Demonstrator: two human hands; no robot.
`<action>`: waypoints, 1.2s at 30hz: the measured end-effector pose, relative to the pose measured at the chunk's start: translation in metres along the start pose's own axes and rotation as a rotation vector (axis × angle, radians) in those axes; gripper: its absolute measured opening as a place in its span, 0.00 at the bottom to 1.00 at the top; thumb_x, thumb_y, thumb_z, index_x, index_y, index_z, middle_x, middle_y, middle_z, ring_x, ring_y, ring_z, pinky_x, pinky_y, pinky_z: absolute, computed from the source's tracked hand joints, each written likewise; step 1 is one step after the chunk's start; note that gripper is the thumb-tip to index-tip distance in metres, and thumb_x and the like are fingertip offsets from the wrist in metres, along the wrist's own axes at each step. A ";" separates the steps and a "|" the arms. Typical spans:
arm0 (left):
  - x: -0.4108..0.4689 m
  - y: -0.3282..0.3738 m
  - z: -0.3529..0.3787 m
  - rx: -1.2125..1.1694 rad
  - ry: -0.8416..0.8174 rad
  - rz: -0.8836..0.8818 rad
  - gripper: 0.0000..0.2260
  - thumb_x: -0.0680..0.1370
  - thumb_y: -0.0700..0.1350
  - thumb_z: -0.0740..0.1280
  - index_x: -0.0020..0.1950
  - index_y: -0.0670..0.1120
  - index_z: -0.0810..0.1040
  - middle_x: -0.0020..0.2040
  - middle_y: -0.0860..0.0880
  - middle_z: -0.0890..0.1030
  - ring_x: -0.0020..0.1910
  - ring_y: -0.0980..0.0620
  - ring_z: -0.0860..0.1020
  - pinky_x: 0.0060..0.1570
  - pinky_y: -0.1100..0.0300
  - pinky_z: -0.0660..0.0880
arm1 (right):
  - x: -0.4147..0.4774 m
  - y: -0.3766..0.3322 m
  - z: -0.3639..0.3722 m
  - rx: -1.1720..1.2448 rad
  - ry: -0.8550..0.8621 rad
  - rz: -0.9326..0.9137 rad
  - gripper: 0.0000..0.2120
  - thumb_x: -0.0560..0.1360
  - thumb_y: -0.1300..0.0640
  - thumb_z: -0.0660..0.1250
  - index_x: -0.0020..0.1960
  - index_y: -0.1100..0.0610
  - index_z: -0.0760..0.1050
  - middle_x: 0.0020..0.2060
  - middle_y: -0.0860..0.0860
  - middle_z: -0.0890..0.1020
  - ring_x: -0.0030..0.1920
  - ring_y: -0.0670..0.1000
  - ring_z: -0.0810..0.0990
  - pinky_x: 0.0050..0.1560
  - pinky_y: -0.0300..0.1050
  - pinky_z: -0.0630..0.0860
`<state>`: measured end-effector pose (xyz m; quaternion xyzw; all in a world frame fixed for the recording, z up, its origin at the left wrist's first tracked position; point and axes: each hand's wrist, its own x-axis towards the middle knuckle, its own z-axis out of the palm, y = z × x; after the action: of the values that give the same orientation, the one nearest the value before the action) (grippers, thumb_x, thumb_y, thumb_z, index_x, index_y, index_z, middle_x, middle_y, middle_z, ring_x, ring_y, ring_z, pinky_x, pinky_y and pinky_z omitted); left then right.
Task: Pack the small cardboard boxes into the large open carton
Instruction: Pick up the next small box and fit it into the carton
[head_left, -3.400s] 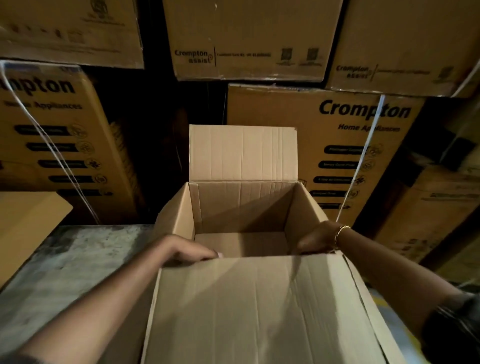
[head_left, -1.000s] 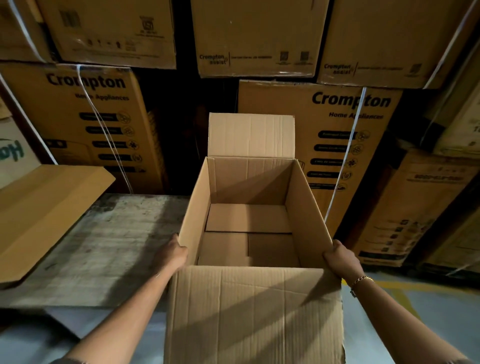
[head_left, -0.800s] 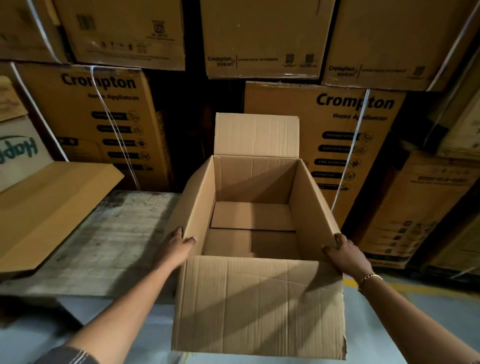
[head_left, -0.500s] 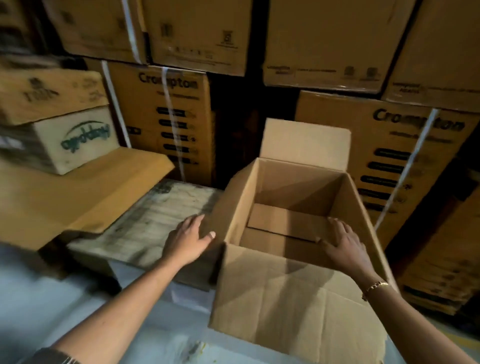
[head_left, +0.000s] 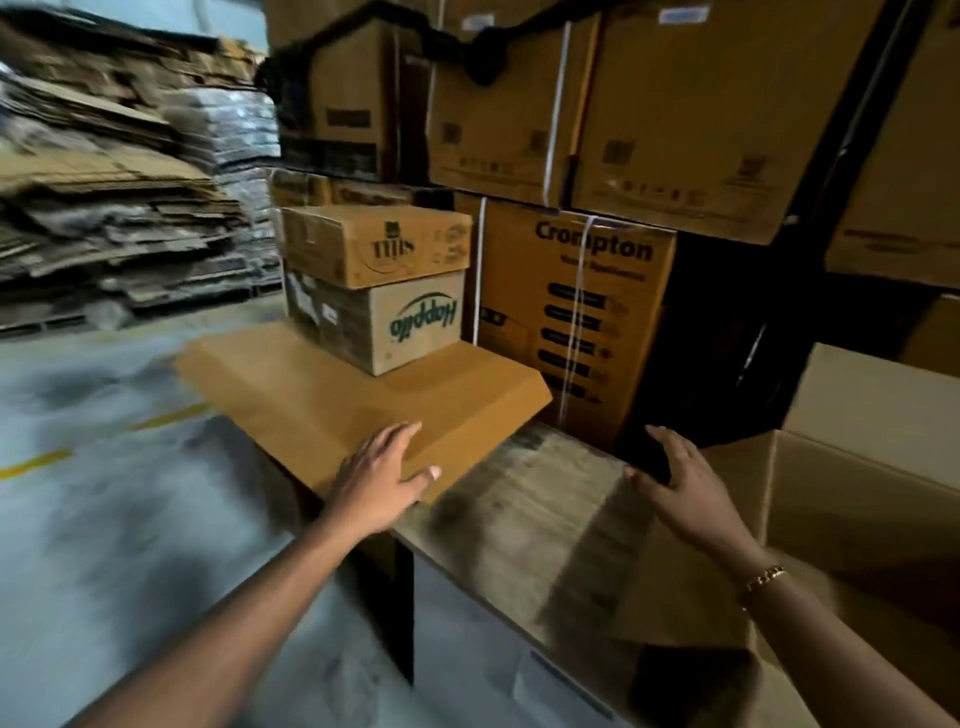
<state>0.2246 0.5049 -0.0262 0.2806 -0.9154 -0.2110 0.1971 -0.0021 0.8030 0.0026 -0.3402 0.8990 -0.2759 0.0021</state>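
Left fingers (head_left: 400, 441) spread over flat cardboard (head_left: 322, 395) edge.

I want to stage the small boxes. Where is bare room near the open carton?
The bench top is bare between the flat tan cardboard and the open carton, the left hand and right hand at its ends. The cardboard's near half is free. Its far part is crowded: the Happilo box, a second box on it, Crompton cartons behind.

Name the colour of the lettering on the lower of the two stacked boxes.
Green, printed upside down on the lower box; the head view shows it.
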 end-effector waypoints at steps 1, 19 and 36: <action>0.009 -0.020 -0.015 -0.010 0.002 -0.019 0.31 0.78 0.60 0.65 0.78 0.54 0.61 0.76 0.53 0.66 0.74 0.49 0.65 0.70 0.50 0.65 | 0.016 -0.023 0.014 0.030 -0.017 -0.012 0.39 0.75 0.32 0.60 0.80 0.48 0.57 0.80 0.51 0.59 0.77 0.57 0.63 0.74 0.64 0.64; 0.218 -0.251 -0.126 -0.057 0.087 -0.124 0.26 0.77 0.63 0.65 0.73 0.59 0.67 0.74 0.55 0.68 0.70 0.49 0.71 0.65 0.46 0.71 | 0.282 -0.234 0.180 0.431 -0.150 -0.037 0.36 0.77 0.41 0.69 0.79 0.45 0.57 0.80 0.51 0.61 0.74 0.58 0.68 0.64 0.52 0.70; 0.511 -0.383 -0.190 -0.268 0.200 -0.188 0.21 0.79 0.59 0.65 0.69 0.53 0.74 0.71 0.47 0.74 0.66 0.45 0.74 0.61 0.50 0.71 | 0.544 -0.377 0.265 0.784 -0.243 0.170 0.42 0.75 0.33 0.66 0.81 0.46 0.52 0.80 0.54 0.60 0.76 0.61 0.64 0.66 0.66 0.70</action>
<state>0.0895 -0.1407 0.0657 0.3555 -0.8249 -0.3195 0.3019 -0.1392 0.1057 0.0655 -0.2684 0.7441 -0.5537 0.2602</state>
